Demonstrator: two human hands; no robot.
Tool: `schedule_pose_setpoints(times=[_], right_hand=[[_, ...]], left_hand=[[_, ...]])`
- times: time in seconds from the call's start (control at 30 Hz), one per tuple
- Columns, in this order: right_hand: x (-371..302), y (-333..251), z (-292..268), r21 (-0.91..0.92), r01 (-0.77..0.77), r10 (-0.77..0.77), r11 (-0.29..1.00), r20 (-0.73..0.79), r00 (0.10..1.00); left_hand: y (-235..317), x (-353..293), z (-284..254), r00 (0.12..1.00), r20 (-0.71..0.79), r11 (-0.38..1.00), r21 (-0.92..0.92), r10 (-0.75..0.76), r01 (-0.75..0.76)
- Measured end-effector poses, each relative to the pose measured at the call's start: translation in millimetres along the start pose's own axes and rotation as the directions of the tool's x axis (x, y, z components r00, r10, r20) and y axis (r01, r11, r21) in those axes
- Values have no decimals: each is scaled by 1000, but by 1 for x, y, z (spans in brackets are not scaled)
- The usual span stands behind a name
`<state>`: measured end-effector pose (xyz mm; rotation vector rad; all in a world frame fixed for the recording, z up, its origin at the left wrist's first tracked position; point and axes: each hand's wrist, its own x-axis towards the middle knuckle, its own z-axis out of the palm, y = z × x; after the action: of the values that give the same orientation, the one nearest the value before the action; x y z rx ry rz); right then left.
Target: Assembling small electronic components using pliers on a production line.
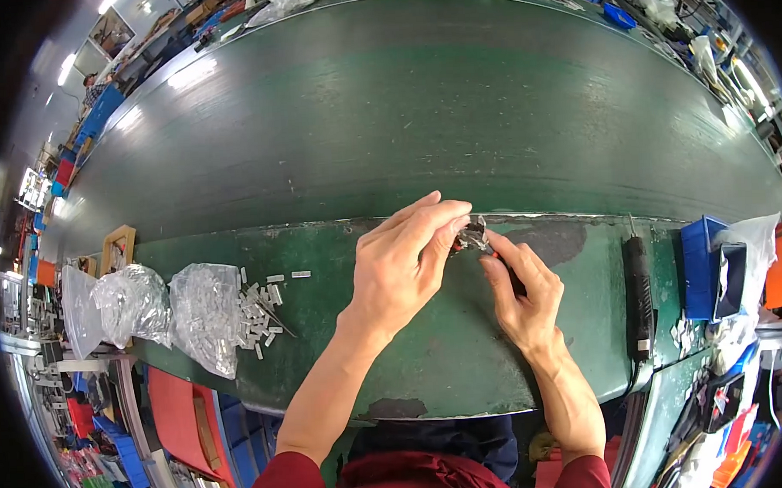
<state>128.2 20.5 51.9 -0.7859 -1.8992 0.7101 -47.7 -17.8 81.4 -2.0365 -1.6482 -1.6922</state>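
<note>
Above the green bench, my two hands meet at a small shiny part (473, 237), dark and silvery, whose exact kind I cannot make out. My left hand (399, 263) comes from the left with its fingers closed on the part, thumb against forefinger. From the right, my right hand (528, 297) pinches at the part's other side with thumb and forefinger. Something dark shows inside the curl of the right fingers, mostly hidden. Loose small clear pieces (256, 315) lie in a pile to the left of my left hand.
Clear plastic bags (205, 313) of small pieces sit at the bench's left, beside a wooden frame (117, 249). A black electric screwdriver (640, 294) lies at the right, near a blue bin (699, 270). Beyond a raised edge stretches a wide dark green belt (403, 113).
</note>
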Motion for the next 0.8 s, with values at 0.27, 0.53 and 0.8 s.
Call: schedule_pose_setpoints(times=[0.27,0.53,0.8], right_hand=[[1,-3,3,115,-128,124,985,44,991],[-5,13,-1,234,-190,203,953,-31,979],[5,29,18,571,-176,200,802,22,980]], left_hand=[[-5,-10,6,967,-106,951,-234,-232,202],[11,2,22,998,-13,995,76,-63,64],[0,36,14,970,185,979,159,-156,127]])
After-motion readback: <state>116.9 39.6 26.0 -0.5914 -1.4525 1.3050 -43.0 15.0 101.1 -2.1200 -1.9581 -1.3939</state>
